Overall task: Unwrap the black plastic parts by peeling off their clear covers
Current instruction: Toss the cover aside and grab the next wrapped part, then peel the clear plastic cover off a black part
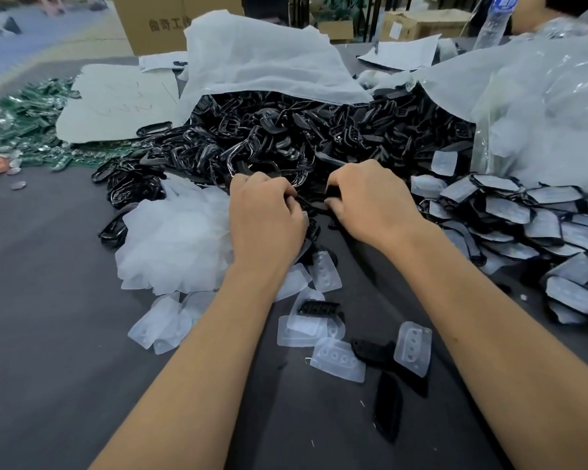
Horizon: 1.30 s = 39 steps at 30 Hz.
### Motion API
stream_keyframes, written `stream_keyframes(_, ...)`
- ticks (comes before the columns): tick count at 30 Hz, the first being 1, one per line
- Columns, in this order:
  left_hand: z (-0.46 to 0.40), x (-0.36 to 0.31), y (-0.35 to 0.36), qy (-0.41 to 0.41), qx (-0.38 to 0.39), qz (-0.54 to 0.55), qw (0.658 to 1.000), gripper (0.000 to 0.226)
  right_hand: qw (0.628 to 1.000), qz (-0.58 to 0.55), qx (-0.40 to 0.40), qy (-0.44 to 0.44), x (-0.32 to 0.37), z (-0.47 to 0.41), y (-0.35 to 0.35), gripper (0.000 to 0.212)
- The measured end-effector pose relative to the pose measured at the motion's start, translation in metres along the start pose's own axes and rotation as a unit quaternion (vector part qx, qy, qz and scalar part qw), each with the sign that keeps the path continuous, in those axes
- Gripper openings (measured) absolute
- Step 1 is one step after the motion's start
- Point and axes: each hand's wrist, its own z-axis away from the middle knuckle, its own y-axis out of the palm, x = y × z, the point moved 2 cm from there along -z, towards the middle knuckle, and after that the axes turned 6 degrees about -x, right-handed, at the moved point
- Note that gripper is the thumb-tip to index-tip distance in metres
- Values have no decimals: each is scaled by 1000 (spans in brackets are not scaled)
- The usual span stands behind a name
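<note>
Both hands work close together in the middle of the dark bench (pixel 48 334). The left hand (pixel 265 218) and the right hand (pixel 370 205) each have curled fingers, and the grip of each one pinches an end of one small black part (pixel 314 203) held between them. I cannot tell if its clear cover is on or partly off, because the fingers hide it.

A lot is done. A soft white pile of peeled covers (pixel 174 239) lies just left of the left hand. More loose clear covers (pixel 413 347) lie near the arms, with a few bare black pieces (pixel 387 405) beside them. Behind the hands sits a big heap of bare black parts (pixel 302 137), spilling from under a white bag (pixel 258 56).

A lot is left too, I think. On the right, a stack of wrapped parts (pixel 523 218) waits, each with its clear cover on. So the job looks about in the middle.
</note>
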Motion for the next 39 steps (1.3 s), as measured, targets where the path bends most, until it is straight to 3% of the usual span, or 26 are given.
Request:
stream_keyframes(4, 1, 0, 0, 2, -2, 9, 1000, 19, 999, -18, -27, 6, -4, 6, -2, 18)
stream_keyframes(7, 0, -5, -2, 54, -8, 26, 998, 16, 989, -98, -99, 52, -6, 8, 1, 28)
stream_keyframes(10, 2, -12, 1, 141, 55, 28, 988, 23, 945, -229, -189, 134, -6, 11, 2, 39)
stream_keyframes(13, 3, -12, 5, 154, 107, -4, 982, 23, 909, -287, -253, 164, -1, 19, 1, 38)
stream_keyframes(17, 5, -12, 6, 140, 105, 3, 984, 16, 891, -322, -278, 161, -1, 25, 6, 24)
stream_keyframes(23, 4, -12, 5, 114, 99, 31, 988, 16, 867, -382, -275, 165, -8, 23, 10, 20)
stream_keyframes(33, 3, -11, -11, 39, -67, 155, 985, 28, 817, -483, -265, 171, -9, 20, 12, 16)
stream_keyframes(39, 2, -6, -12, 51, -142, 149, 977, 11, 799, -541, -230, 127, -3, 20, 14, 18)
